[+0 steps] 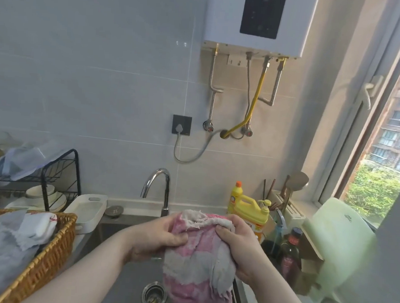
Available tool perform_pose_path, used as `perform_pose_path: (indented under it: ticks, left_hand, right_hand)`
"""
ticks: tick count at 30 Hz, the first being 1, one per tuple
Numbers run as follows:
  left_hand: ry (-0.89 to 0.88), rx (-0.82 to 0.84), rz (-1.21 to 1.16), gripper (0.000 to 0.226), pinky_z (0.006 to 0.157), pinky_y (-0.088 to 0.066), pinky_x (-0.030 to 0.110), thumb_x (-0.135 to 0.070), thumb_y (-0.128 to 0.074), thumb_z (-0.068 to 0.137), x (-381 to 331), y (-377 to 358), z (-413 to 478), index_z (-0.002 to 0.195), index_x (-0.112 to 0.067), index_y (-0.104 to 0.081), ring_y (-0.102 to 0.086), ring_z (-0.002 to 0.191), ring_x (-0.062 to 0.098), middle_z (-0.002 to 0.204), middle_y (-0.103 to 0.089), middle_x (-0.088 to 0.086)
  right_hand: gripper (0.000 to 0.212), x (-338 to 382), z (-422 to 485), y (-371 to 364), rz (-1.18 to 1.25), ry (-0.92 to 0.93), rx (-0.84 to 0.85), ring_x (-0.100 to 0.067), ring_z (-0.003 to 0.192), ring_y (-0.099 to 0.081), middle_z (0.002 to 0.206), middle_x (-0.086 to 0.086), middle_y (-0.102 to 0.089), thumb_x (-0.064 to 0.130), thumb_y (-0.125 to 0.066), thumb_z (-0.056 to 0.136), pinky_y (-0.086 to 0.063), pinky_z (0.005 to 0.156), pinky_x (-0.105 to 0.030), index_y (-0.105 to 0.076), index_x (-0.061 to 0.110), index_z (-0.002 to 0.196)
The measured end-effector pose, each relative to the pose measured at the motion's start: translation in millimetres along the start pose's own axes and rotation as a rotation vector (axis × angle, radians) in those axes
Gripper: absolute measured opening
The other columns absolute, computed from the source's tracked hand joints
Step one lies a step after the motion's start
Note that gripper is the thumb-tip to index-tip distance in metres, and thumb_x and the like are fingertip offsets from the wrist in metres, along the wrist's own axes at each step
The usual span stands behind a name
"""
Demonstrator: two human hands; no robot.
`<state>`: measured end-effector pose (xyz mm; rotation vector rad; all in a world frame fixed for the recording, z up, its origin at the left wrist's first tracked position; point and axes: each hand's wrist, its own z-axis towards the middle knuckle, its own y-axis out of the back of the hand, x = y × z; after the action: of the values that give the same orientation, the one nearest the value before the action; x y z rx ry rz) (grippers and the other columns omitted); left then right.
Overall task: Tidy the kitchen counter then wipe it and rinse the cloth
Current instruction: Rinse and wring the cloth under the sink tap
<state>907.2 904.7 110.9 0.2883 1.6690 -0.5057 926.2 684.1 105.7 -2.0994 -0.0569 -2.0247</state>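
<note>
A worn pink, grey and white cloth [195, 264] hangs bunched over the grey sink [127, 284]. My left hand [157, 237] grips its upper left part. My right hand [238, 243] grips its upper right part, with the fingers wrapped round the fabric. The cloth's lower end dangles beside the drain strainer [153, 295]. Behind my hands stands the chrome faucet [160, 191]; no water runs from it.
A wicker basket [47, 263] with grey and white cloths sits at the left, a white tray [87, 210] and a dish rack [37, 180] behind it. Yellow detergent bottles [249, 209], a dark bottle [291, 253] and a green cutting board [337, 246] crowd the right.
</note>
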Motion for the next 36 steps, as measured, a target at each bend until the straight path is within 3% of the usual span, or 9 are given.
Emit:
perform_pose_path:
  ticks: [3, 8, 13, 17, 21, 28, 30, 33, 36]
  left_hand:
    - [0.004, 0.084, -0.105, 0.063, 0.103, -0.045, 0.048, 0.001, -0.069, 0.079, 30.6, -10.7, 9.7, 0.138, -0.008, -0.048, -0.050, 0.127, 0.041, 0.137, -0.052, 0.027]
    - [0.183, -0.181, -0.108, 0.049, 0.083, -0.056, 0.043, 0.003, -0.066, 0.076, 92.2, -23.3, 33.4, 0.125, -0.001, -0.057, -0.066, 0.106, 0.039, 0.116, -0.067, 0.024]
    - [0.385, -0.320, 0.041, 0.029, 0.088, -0.052, 0.060, -0.003, -0.063, 0.087, 173.6, -39.2, 50.1, 0.114, -0.013, -0.059, -0.068, 0.097, 0.041, 0.104, -0.071, 0.021]
    - [0.467, -0.254, 0.388, 0.004, 0.079, -0.051, 0.030, -0.021, -0.056, 0.096, 234.5, -44.1, 62.8, 0.096, -0.024, -0.059, -0.064, 0.081, 0.016, 0.093, -0.069, 0.001]
    - [0.511, -0.133, 0.607, 0.021, 0.065, -0.038, 0.025, -0.035, -0.046, 0.099, 271.3, -34.0, 81.9, 0.093, -0.019, -0.059, -0.050, 0.069, 0.008, 0.083, -0.058, -0.007]
    - [0.469, -0.529, 0.785, 0.023, 0.058, -0.041, 0.033, -0.035, -0.055, 0.094, 281.9, -19.3, 108.9, 0.084, -0.018, -0.045, -0.049, 0.062, 0.017, 0.076, -0.056, 0.001]
    - [0.461, -0.531, 0.853, 0.020, 0.061, -0.047, 0.033, -0.037, -0.058, 0.093, 278.6, -18.4, 103.6, 0.094, -0.021, -0.046, -0.056, 0.067, 0.016, 0.084, -0.060, -0.001]
    - [0.275, -0.499, 1.003, 0.049, 0.094, -0.047, 0.031, -0.033, -0.059, 0.093, 276.2, -20.4, 85.1, 0.137, -0.021, -0.040, -0.054, 0.117, 0.016, 0.134, -0.049, -0.004]
    - [0.108, -0.186, 1.209, 0.073, 0.118, -0.004, 0.024, -0.036, -0.055, 0.095, 274.8, -23.0, 74.4, 0.155, -0.025, -0.014, -0.005, 0.147, 0.006, 0.160, -0.007, -0.013]
  right_hand:
    - [0.013, -18.4, -1.6, 17.1, -0.036, -0.031, -0.078, -0.037, 0.095, -0.069, 0.100, -0.022, -0.071, 0.003, -0.061, 0.092, -0.055, 0.089, -0.056, -0.064, 0.005, 0.105]
    - [0.014, -64.3, -3.0, 51.7, -0.181, -0.215, -0.097, -0.032, 0.093, -0.071, 0.099, -0.017, -0.072, 0.015, -0.067, 0.087, -0.058, 0.083, -0.050, -0.067, 0.012, 0.101]
    - [0.017, -126.1, -8.4, 80.2, -0.403, -0.394, -0.122, -0.030, 0.074, -0.068, 0.088, -0.016, -0.070, 0.021, -0.069, 0.078, -0.055, 0.065, -0.044, -0.065, 0.015, 0.094]
    - [0.012, -175.6, -6.5, 94.7, -0.666, -0.475, -0.076, -0.018, 0.067, -0.062, 0.082, -0.005, -0.067, 0.023, -0.064, 0.084, -0.049, 0.057, -0.032, -0.063, 0.017, 0.094]
    - [0.006, -207.8, 11.5, 100.1, -0.966, -0.446, 0.054, -0.011, 0.071, -0.056, 0.084, 0.004, -0.062, 0.020, -0.053, 0.093, -0.043, 0.059, -0.027, -0.059, 0.017, 0.093]
    - [0.016, -229.0, 52.3, 97.1, -1.001, -0.218, 0.045, -0.012, 0.087, -0.056, 0.093, 0.012, -0.057, 0.020, -0.051, 0.095, -0.042, 0.067, -0.023, -0.064, 0.029, 0.100]
    - [0.026, -235.6, 57.0, 96.9, -0.978, -0.212, 0.001, -0.011, 0.102, -0.053, 0.114, 0.009, -0.055, 0.024, -0.051, 0.099, -0.043, 0.083, -0.024, -0.061, 0.028, 0.123]
    - [0.047, -238.9, 46.0, 104.6, -1.092, -0.162, -0.028, -0.010, 0.124, -0.042, 0.142, 0.005, -0.041, 0.026, -0.052, 0.100, -0.036, 0.106, -0.025, -0.043, 0.022, 0.146]
    - [0.051, -237.6, 16.9, 115.3, -1.287, -0.021, 0.181, -0.014, 0.140, -0.033, 0.154, 0.005, -0.034, 0.030, -0.057, 0.096, -0.032, 0.115, -0.030, -0.043, 0.025, 0.145]
